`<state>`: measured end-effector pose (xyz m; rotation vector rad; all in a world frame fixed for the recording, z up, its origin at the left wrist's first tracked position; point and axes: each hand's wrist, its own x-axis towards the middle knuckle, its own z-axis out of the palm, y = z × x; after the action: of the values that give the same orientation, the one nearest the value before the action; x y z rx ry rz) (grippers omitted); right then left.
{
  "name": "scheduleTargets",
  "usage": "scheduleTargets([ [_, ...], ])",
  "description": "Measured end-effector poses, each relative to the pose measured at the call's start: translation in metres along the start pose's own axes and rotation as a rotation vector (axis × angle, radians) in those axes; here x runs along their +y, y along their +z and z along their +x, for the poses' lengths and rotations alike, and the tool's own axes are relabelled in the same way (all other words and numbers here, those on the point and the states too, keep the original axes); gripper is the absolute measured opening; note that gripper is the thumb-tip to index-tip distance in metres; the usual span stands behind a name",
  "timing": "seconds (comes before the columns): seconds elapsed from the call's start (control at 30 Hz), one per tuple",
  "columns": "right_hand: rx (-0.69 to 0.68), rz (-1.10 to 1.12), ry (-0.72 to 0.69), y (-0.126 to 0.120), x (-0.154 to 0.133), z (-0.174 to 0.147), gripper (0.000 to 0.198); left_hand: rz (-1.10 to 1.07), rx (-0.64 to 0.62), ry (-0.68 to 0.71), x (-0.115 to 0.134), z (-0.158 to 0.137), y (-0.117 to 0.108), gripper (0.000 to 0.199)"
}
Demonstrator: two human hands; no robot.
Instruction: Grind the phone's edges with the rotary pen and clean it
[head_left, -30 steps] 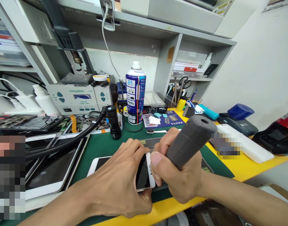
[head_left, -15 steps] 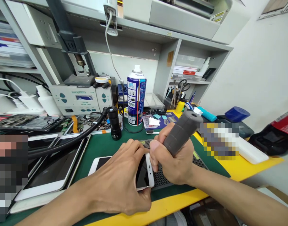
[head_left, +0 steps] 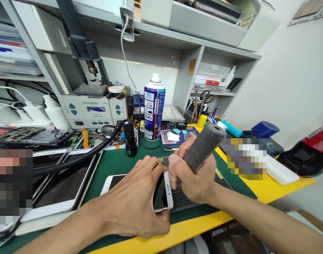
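Observation:
A white-framed smartphone (head_left: 161, 194) with a dark screen lies face up at the near middle of the bench. My left hand (head_left: 133, 203) spans it, the thumb on its near edge and the fingers at its far edge, covering much of the screen. In my right hand (head_left: 197, 178) is a tool with a thick dark grey handle (head_left: 206, 145); its working end is hidden behind my fingers, so I cannot tell its kind. That fist is close against the phone's white right end. Beneath them is a black perforated mat (head_left: 184, 198).
Tablets (head_left: 58, 190) and a black hose (head_left: 79, 160) lie left. Behind stand a black flashlight (head_left: 130, 139), a blue spray can (head_left: 153, 109) and a grey soldering station (head_left: 90, 111). A white bar-shaped object (head_left: 283, 170) is on the yellow edge at right.
The view has shifted slightly. Both hands keep their hold on the phone and the grey-handled tool, with hardly any visible movement.

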<state>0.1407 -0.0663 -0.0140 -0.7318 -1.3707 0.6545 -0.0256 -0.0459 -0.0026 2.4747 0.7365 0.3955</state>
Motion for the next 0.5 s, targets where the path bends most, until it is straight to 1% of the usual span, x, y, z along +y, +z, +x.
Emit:
scheduleTargets([
  [0.17,0.038,-0.01,-0.022,0.0011,0.0004,0.003,0.02,0.011,-0.059,-0.037,0.0054,0.002,-0.0052,0.032],
  [0.33,0.011,-0.009,0.006,0.0007,0.0006,0.0022,0.021,0.013,-0.033,-0.025,0.0049,0.0021,-0.0062,0.034],
  [0.4,0.012,-0.014,0.012,0.0003,0.0007,0.0015,0.021,0.021,-0.053,-0.034,0.0052,0.0023,-0.0069,0.033],
  [0.5,0.043,-0.01,-0.017,0.0002,0.0013,0.0022,0.021,0.037,-0.08,-0.056,0.008,0.0032,-0.0091,0.032],
])
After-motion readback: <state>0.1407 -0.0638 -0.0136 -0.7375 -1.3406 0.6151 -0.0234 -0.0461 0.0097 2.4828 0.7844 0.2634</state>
